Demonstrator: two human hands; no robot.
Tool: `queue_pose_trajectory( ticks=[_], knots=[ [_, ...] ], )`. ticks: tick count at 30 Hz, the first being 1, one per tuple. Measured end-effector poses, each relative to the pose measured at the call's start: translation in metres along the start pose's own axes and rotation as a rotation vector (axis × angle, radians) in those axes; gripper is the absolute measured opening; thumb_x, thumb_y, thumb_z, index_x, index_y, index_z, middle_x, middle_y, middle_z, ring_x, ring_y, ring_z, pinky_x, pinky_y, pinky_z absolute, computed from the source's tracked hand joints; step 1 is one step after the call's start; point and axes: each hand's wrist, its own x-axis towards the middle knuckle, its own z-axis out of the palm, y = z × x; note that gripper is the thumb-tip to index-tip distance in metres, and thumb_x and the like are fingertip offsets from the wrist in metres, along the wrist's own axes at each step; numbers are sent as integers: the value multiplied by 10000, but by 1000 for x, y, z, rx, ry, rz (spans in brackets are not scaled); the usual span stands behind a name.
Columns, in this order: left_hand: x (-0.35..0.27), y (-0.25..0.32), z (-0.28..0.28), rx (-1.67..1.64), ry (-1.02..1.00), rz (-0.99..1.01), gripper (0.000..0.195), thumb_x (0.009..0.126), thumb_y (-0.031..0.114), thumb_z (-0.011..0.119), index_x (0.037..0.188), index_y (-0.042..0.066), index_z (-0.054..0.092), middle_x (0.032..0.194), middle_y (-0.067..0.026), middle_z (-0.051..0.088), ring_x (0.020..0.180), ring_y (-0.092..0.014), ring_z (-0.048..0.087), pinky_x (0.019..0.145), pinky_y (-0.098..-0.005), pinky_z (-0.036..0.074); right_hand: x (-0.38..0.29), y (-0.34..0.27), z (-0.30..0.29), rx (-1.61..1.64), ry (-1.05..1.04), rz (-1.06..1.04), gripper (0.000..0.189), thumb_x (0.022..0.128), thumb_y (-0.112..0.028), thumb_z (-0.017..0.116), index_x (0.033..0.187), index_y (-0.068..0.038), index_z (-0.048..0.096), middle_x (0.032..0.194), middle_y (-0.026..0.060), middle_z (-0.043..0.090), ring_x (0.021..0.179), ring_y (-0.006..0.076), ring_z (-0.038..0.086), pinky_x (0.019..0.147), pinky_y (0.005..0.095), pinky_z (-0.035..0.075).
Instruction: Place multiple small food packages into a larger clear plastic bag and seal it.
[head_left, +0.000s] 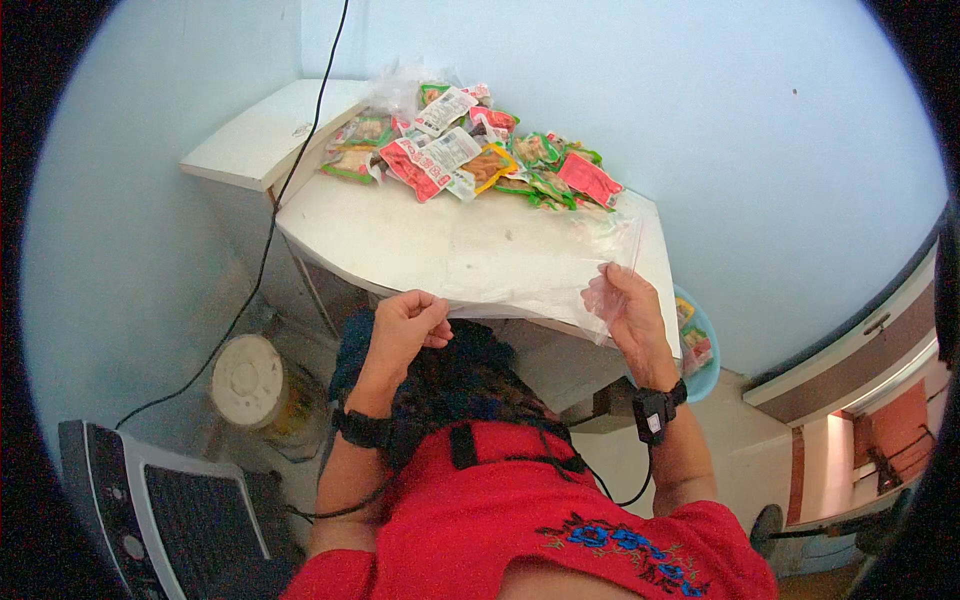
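A clear plastic zip bag (517, 296) is stretched flat between my two hands along the front edge of the white table (360, 232). My left hand (409, 326) is closed with thumb and forefinger pinched at the left end of the bag. At the other end, my right hand (634, 307) grips the bag near its pink-lined edge, and some film covers the fingers. The bag looks flat, with nothing visible inside. Behind it lies a heap of small sealed food packets (450, 150) in red, green, yellow and white.
Crumpled clear plastic (397, 90) sits behind the packets. A blue basin (705, 375) with packets stands beyond the table's right side. To the left are a black cable (276, 202), a lidded container (247, 379) and a black-and-grey appliance (187, 517). A raised white shelf (262, 135) adjoins the table.
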Motion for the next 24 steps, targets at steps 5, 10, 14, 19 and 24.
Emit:
queue_pose_trajectory(
  ticks=[5,10,14,19,24],
  knots=[
    [5,12,-5,85,91,-10,310,917,307,612,967,3,646,801,-37,640,712,-122,614,605,-250,507,0,1,2,1,-18,-7,190,922,-155,584,997,18,604,809,118,649,719,253,662,675,376,563],
    [20,8,-9,230,253,231,373,913,319,629,1044,-29,651,842,-25,659,749,-87,592,649,-251,487,-7,0,14,-96,-121,130,176,903,-149,616,971,14,620,786,101,652,651,219,658,617,353,569],
    [28,0,-11,171,257,289,311,905,263,642,933,-45,681,758,-33,660,665,-78,583,610,-245,475,-6,4,22,-50,-117,124,181,895,-150,629,968,15,621,786,98,650,659,217,659,617,348,569],
    [42,33,-23,160,315,213,280,917,256,620,841,-5,685,717,-29,651,646,-96,595,570,-230,445,9,13,28,-81,-140,227,204,893,-154,629,947,43,616,777,121,641,660,246,657,607,371,572],
    [92,57,-52,385,398,336,292,905,253,618,783,-6,677,670,-25,634,569,-108,572,528,-265,448,43,23,53,-184,-193,281,224,870,-151,644,921,66,617,790,147,648,677,266,672,606,379,585]
  ],
)
